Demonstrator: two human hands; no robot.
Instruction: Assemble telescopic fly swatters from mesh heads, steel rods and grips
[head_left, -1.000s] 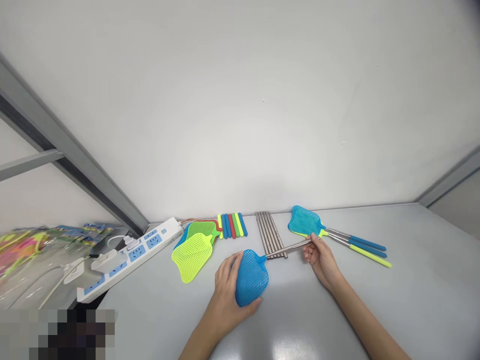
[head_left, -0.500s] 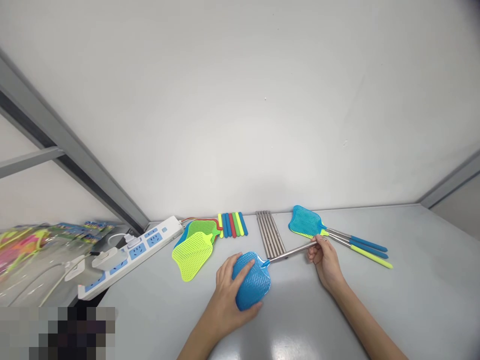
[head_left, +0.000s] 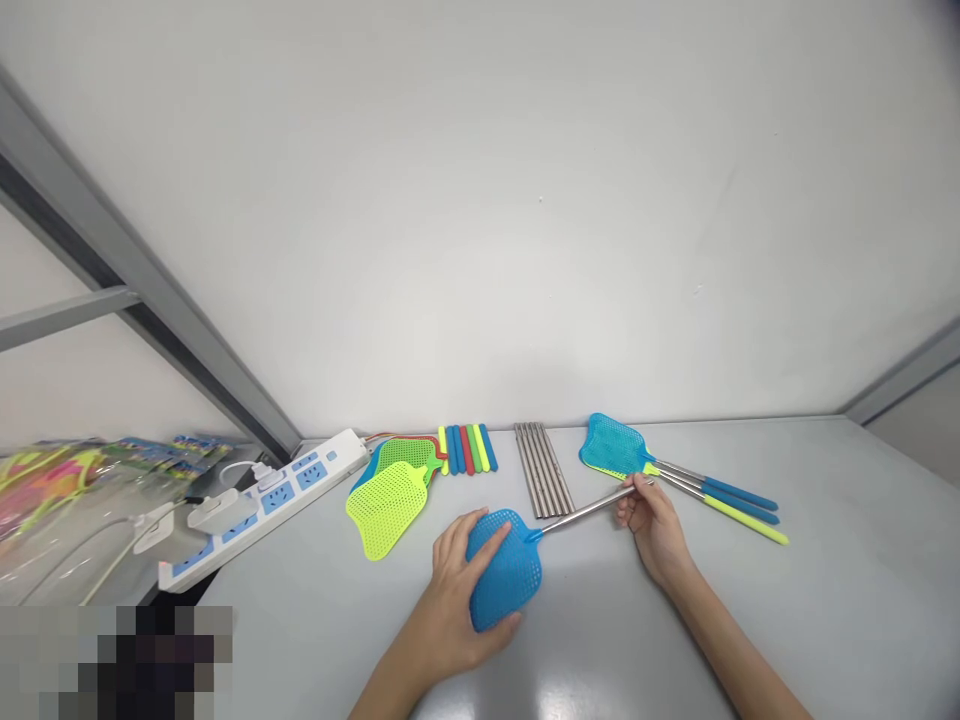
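My left hand [head_left: 463, 605] grips a blue perforated fly swatter head [head_left: 510, 578] by its edges, thumb below and fingers across the top. A thin metal rod [head_left: 592, 508] runs from the head's neck up to the right. Its far end is pinched between the thumb and fingers of my right hand [head_left: 651, 520]. Just behind the rod, several loose metal rods [head_left: 541, 470] lie side by side. To the left is a pile of loose swatter heads, a yellow one [head_left: 386, 510] on top and a green one [head_left: 409, 455] beneath.
Several coloured handle grips [head_left: 466, 450] lie in a row near the wall. At right rest swatters with blue heads [head_left: 613, 445] and blue or yellow handles [head_left: 742, 518]. A white power strip [head_left: 262, 510] with plugs and plastic-bagged goods [head_left: 90, 500] are at left.
The blue swatter head has tilted slightly in my left hand. Both hands keep their hold, and the view has shifted a little.
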